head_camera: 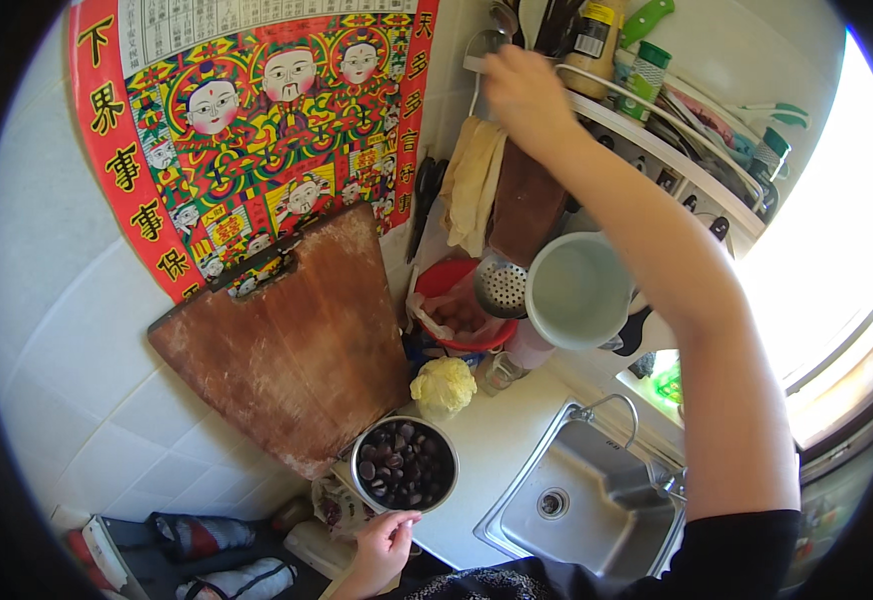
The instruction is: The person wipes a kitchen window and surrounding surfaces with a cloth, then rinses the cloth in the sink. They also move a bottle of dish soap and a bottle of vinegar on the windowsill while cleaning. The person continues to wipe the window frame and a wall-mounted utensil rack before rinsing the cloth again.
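My right hand (530, 97) is raised at the wall rack (631, 127), its fingers by a metal ladle or spoon (502, 21) hanging or standing there; whether they grip it is hidden. My left hand (384, 551) is low, thumb and fingers pinched together at the near rim of a round metal pot (455, 472). Dark, glossy round pieces (403, 461) fill much of the pot, which stands on the white counter (481, 442). It is unclear whether the left fingers hold anything. A yellow-green cabbage (442, 386) rests just behind the pot.
A large wooden cutting board (294, 337) leans against the wall left of the pot. At right is a steel sink (594, 487) with a faucet (620, 401). A pale green basin (579, 289), a perforated ladle (502, 286) and a red basket (500, 339) are behind the cabbage.
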`<state>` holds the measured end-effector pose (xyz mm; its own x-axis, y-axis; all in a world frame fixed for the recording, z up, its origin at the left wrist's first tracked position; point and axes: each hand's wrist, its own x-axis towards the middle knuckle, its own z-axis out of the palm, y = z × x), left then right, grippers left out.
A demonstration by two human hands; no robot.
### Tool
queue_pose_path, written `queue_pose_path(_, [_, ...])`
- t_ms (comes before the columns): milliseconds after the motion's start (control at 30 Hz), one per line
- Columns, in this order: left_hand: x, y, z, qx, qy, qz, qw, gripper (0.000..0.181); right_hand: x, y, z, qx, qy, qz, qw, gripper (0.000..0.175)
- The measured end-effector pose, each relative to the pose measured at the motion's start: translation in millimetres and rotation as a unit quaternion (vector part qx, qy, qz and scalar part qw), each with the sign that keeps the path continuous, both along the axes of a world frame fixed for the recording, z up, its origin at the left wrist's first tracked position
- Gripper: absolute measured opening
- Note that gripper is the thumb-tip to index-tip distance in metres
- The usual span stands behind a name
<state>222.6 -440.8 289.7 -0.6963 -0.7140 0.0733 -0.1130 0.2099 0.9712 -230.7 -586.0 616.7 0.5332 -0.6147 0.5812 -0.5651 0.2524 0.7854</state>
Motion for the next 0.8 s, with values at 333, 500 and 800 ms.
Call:
queue_pose_path(333, [-27.3,37.9,10.9,-0.045,0.049,-0.08,0.995,0.014,7.7,60.2,-7.6,-0.005,-0.056,-0.067,0.996,0.011])
queue_pose_path(500, [-54.7,20.2,22.8,-0.064,0.056,-0.134,0.987,0.014,12.7,167.3,-11.1,-0.027,-0.112,-0.093,0.989,0.013])
queue_pose_path(800, [-83.1,6.9,49.5,-0.082,0.099,-0.183,0.975,0.013,52.6,331.2,-7.4,-0.046,-0.328,-0.131,0.934,0.026])
